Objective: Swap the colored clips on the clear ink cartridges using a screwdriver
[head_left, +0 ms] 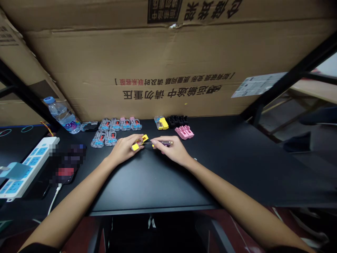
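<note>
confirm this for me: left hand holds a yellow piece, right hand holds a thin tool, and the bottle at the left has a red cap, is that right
Not quite: the bottle at the left has a blue cap, not a red one, as the head view shows. The rest stands: the left hand holds a yellow piece, and the right hand holds a thin tool.

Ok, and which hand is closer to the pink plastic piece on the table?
The right. The right hand is just in front of the pink plastic piece and slightly to its left; the left hand is farther off to the left, holding a yellow piece.
</note>
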Demonstrator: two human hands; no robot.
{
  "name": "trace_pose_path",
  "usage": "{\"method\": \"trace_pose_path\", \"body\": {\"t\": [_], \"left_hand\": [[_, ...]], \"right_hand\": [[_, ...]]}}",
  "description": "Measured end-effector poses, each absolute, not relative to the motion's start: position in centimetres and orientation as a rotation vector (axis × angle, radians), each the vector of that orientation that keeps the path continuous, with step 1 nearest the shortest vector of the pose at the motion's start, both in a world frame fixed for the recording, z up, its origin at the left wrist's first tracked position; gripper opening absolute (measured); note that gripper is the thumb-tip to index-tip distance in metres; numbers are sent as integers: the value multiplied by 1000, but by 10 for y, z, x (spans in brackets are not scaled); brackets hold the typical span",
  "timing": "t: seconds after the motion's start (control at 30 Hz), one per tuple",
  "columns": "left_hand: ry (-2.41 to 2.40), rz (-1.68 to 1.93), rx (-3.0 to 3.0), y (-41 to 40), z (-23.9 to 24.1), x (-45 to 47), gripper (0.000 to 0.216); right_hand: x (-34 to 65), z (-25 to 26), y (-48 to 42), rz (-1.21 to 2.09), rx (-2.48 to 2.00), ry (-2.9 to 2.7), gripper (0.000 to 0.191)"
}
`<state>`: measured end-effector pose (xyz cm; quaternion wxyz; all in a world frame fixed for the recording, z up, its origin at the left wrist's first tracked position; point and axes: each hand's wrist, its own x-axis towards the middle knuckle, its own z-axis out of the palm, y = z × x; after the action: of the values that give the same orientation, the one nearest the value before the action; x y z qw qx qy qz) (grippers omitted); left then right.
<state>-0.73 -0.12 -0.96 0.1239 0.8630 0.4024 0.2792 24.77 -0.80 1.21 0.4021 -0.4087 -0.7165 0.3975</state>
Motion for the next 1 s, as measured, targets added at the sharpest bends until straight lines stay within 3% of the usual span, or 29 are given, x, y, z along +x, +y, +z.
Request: {"method": "trace_pose_path", "body": {"t": [0.33, 0.6, 0.8, 1.0], "left_hand": [[1301, 673, 2677, -1, -17, -3, 24], [1387, 638, 2704, -1, -18, -2, 32], [1330, 650, 2700, -4, -13, 0, 25], [1232, 689, 2544, -3, -3, -8, 42]], "right_hand": [[237, 1, -7, 1192, -1126, -1533, 49], [243, -2, -3, 1019, -962, -1829, 37], [251, 5, -1, 932, -899, -1988, 35], [258, 5, 3, 1064, -1097, -1834, 37]]}}
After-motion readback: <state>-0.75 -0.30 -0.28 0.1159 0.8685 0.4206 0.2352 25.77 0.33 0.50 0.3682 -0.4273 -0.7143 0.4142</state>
